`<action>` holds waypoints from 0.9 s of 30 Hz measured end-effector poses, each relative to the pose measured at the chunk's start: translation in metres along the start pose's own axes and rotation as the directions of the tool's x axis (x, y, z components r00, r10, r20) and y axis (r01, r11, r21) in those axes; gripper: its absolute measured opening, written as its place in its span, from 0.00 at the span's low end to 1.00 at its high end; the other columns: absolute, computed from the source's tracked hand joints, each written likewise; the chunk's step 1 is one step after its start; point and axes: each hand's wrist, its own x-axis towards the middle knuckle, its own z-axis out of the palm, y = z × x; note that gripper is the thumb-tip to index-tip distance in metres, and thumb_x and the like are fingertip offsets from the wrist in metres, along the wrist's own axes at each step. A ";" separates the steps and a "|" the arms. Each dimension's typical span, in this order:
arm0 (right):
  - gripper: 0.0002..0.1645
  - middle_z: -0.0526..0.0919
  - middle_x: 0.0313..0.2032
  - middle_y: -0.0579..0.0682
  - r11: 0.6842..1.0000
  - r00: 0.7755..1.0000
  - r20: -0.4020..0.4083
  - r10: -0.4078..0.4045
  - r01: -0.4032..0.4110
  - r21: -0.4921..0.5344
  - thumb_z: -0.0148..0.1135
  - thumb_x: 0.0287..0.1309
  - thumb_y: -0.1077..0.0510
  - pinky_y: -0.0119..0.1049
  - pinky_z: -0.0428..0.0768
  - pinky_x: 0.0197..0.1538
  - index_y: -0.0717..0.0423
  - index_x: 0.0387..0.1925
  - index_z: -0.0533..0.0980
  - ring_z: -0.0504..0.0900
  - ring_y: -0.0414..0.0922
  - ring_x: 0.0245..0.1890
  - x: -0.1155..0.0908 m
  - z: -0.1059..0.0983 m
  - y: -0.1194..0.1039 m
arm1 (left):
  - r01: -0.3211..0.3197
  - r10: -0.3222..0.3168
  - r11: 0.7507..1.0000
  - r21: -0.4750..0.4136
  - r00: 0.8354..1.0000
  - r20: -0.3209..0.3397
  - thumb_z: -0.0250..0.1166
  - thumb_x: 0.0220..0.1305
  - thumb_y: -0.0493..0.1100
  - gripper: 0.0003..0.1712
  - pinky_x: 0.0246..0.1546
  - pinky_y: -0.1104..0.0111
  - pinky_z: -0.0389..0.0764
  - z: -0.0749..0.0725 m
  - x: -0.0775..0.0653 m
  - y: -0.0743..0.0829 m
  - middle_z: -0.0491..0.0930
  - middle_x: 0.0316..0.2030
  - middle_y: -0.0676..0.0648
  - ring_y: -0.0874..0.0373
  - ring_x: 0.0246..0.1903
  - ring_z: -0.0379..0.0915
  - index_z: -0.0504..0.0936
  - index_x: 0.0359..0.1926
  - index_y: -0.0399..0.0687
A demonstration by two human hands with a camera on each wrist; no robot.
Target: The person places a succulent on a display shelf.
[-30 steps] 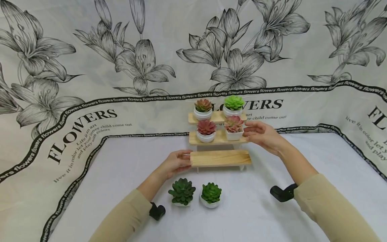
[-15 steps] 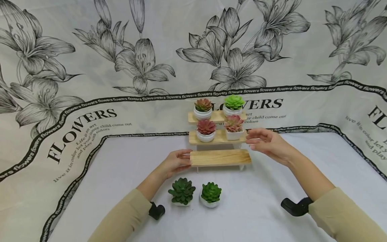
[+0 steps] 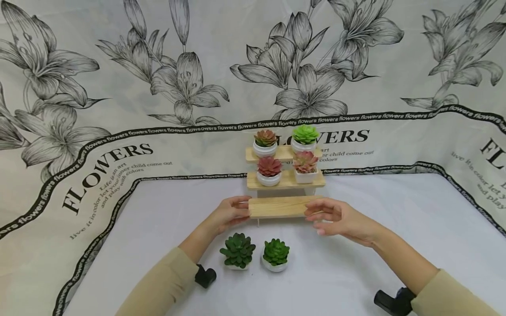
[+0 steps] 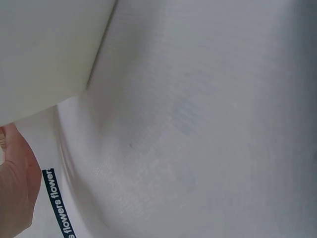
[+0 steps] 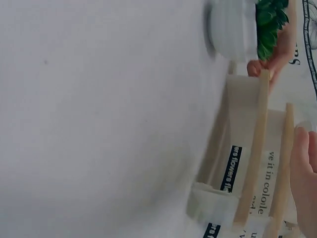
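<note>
left hand [image 3: 227, 215] grips the lowest board [image 3: 276, 207] by its left end, wooden plant stand [image 3: 288, 180] near the back edge of the tabletop [image 3: 158, 224], right hand [image 3: 341, 221] loose, holding nothing, at the board's right end, two potted green succulents [image 3: 238, 249] in front

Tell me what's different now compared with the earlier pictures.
The right hand has left the square pot and come down toward the person; in the head view it now overlaps the right end of the bottom shelf. The left hand still holds that shelf's left end, and all six plants stayed put.
</note>
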 end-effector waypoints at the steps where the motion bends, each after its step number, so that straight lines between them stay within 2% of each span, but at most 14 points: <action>1: 0.30 0.70 0.54 0.55 1.000 1.000 0.028 -0.001 0.000 0.023 0.59 0.55 0.71 0.40 0.75 0.57 0.62 0.60 0.64 0.73 0.47 0.54 0.000 0.003 0.004 | -0.002 0.002 1.000 0.003 1.000 0.000 0.58 0.58 0.25 0.29 0.49 0.61 0.79 0.001 0.000 0.000 0.72 0.52 0.35 0.54 0.41 0.74 0.69 0.61 0.35; 5: 0.36 0.69 0.55 0.58 0.998 0.995 0.098 0.022 -0.027 0.056 0.60 0.52 0.72 0.43 0.72 0.60 0.71 0.62 0.58 0.70 0.53 0.57 0.003 0.015 0.019 | -0.002 0.002 1.000 0.006 1.000 -0.006 0.58 0.58 0.24 0.28 0.49 0.61 0.79 0.002 0.000 0.000 0.72 0.52 0.34 0.53 0.41 0.75 0.69 0.61 0.35; 9: 0.40 0.67 0.56 0.64 0.997 0.995 0.075 0.071 -0.070 -0.017 0.64 0.49 0.70 0.45 0.72 0.60 0.72 0.62 0.58 0.68 0.59 0.57 0.010 0.027 0.031 | 0.005 -0.005 1.000 0.010 1.000 -0.010 0.58 0.58 0.25 0.28 0.49 0.61 0.79 0.001 0.000 0.001 0.71 0.53 0.34 0.52 0.43 0.74 0.69 0.62 0.36; 12: 0.41 0.66 0.57 0.67 0.992 0.994 0.045 0.097 -0.093 -0.087 0.67 0.47 0.68 0.45 0.73 0.58 0.69 0.62 0.60 0.68 0.60 0.56 0.015 0.036 0.039 | 0.006 -0.006 1.000 0.012 1.000 -0.006 0.57 0.58 0.25 0.29 0.50 0.61 0.78 0.001 0.000 0.000 0.71 0.54 0.34 0.52 0.43 0.74 0.68 0.62 0.36; 20: 0.43 0.68 0.58 0.58 0.977 0.991 0.028 0.133 -0.126 -0.170 0.72 0.39 0.67 0.43 0.75 0.55 0.63 0.61 0.65 0.68 0.53 0.54 0.027 0.055 0.054 | 0.003 -0.003 1.000 0.009 1.000 -0.010 0.57 0.58 0.24 0.28 0.50 0.60 0.79 0.002 0.001 -0.001 0.71 0.54 0.34 0.52 0.42 0.74 0.69 0.61 0.36; 27: 0.42 0.69 0.59 0.53 0.961 0.985 0.032 0.170 -0.159 -0.227 0.74 0.38 0.66 0.42 0.75 0.51 0.56 0.60 0.68 0.66 0.52 0.55 0.033 0.062 0.054 | -0.003 0.003 1.000 0.007 1.000 -0.010 0.57 0.58 0.24 0.28 0.49 0.60 0.79 0.003 0.002 -0.003 0.72 0.53 0.34 0.53 0.42 0.74 0.69 0.61 0.36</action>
